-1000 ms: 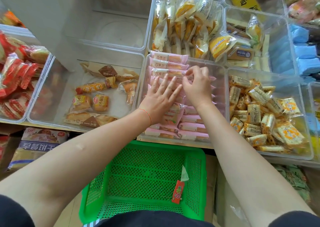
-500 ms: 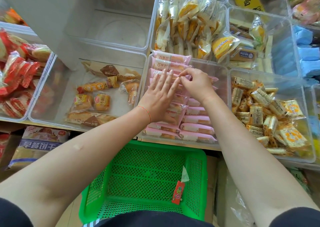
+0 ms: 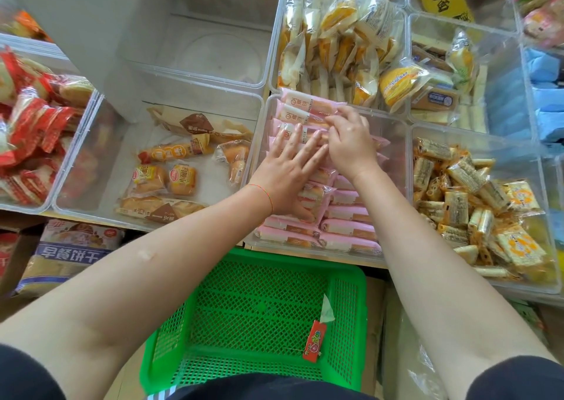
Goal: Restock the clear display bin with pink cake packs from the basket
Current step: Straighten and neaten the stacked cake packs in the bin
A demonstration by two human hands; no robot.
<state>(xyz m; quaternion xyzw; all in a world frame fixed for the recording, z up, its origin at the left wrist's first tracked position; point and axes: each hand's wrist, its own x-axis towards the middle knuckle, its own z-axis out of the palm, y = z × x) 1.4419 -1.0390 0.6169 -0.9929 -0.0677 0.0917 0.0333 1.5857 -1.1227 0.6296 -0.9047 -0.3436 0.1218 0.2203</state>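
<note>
Left hand (image 3: 287,167) fingers (image 3: 294,138) straight, flat on pink cake packs (image 3: 348,227); right hand (image 3: 351,143) fingers pinching one.

Shelf (image 3: 335,257) carries clear bins side by side: clear display bin (image 3: 393,143), neighbouring snack bins (image 3: 100,143).

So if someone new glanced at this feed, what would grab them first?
Both hands over the rows of pink cake packs in the clear bin: left hand flat, right hand pinching a pack. Below, the bright green basket holds just one small red packet.
</note>
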